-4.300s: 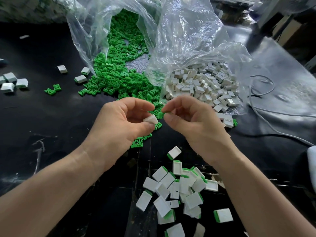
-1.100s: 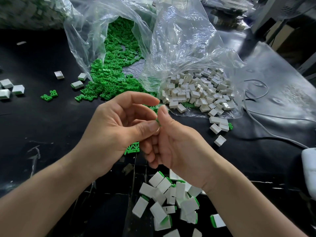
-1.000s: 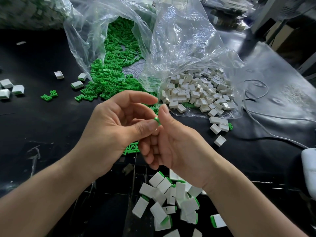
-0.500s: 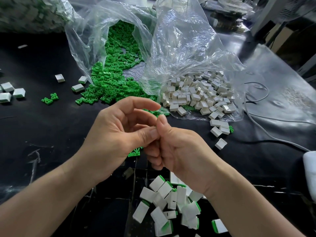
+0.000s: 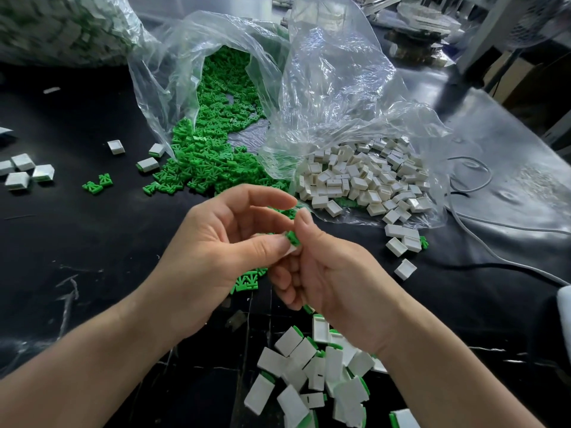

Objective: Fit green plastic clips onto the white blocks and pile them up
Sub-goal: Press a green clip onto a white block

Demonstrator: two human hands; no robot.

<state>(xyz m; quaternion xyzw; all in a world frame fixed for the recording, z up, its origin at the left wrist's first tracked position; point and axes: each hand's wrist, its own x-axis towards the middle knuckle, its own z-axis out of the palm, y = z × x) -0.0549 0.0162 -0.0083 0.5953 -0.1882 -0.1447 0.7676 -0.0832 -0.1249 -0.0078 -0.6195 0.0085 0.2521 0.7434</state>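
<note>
Overall light: I see a bright, even, cool scene.
Source: it looks to fall from above and behind the clear plastic bag (image 5: pixel 333 88).
Glare: white streaks run along the bag's creases, and there is a pale sheen on the black table (image 5: pixel 509 180) right of the bag.
Shadows: soft and short under loose pieces beside the bag.
Focus: sharp in front of the bag, where the left hand (image 5: pixel 222 251) pinches a white block (image 5: pixel 293 249) and the right hand (image 5: pixel 333 282) pinches a green clip (image 5: pixel 292 237).
Blur: the sack of parts (image 5: pixel 61 26) far left of the bag is smeared.
Distortion: I see a wide-angle bend, with lines curving right of the bag and forearms stretched below it.
</note>
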